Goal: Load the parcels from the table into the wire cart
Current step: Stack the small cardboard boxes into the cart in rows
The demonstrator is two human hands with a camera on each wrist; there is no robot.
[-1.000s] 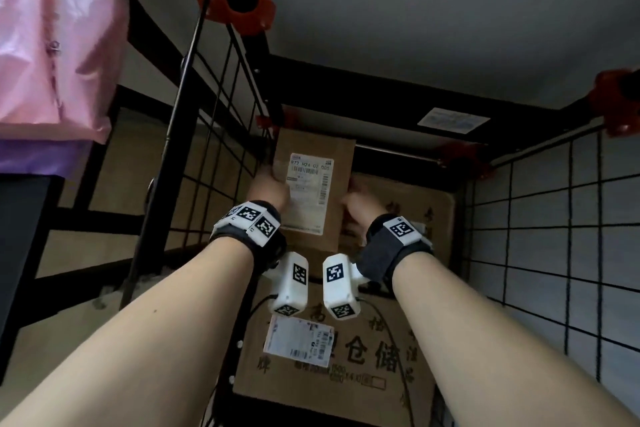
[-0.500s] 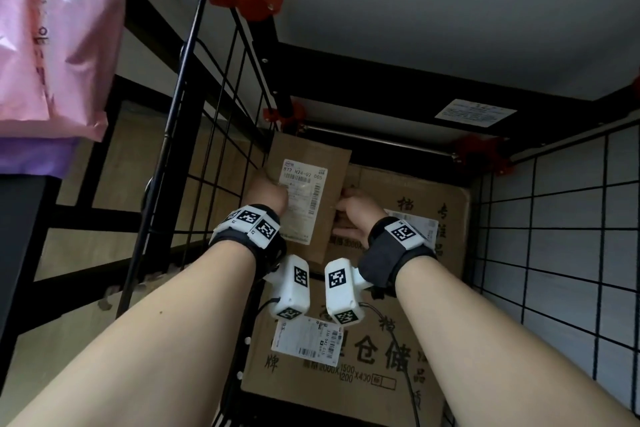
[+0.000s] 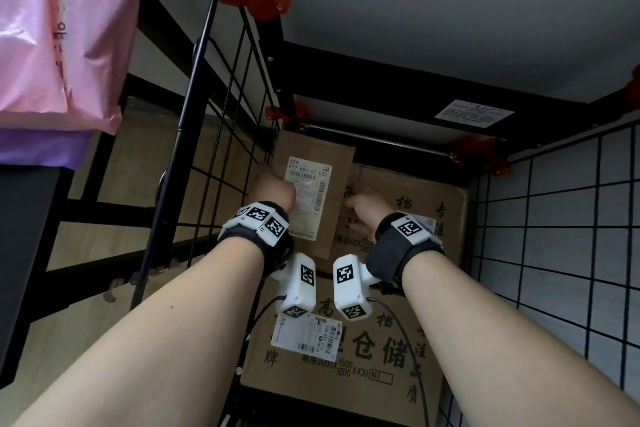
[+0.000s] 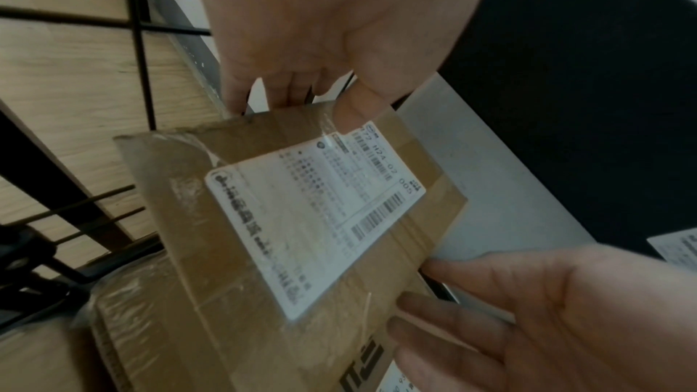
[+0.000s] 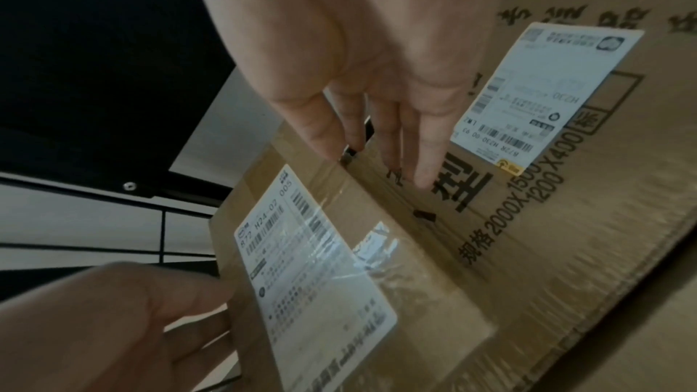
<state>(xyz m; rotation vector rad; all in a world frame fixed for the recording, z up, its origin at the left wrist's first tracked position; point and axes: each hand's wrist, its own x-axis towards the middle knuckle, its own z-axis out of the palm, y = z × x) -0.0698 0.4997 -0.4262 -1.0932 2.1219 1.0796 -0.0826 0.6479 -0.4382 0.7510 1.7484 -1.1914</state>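
Between both hands [image 3: 313,196], flat parcel [image 3: 337,163]

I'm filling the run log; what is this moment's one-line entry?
left hand: holds flat brown cardboard parcel | right hand: fingers straight at parcel edge | parcel: inside black wire cart, above large cardboard box

The right hand [image 5: 358,49] reached down with fingers [image 5: 424,157] straight, tips at the edge of a flat brown parcel [image 5: 377,252] — its white label [image 5: 313,267] face up under glossy tape. The left hand [image 5: 113,330] held the opposite edge. Beneath lay a large printed carton [image 5: 588,219] with its own label [image 5: 543,94].
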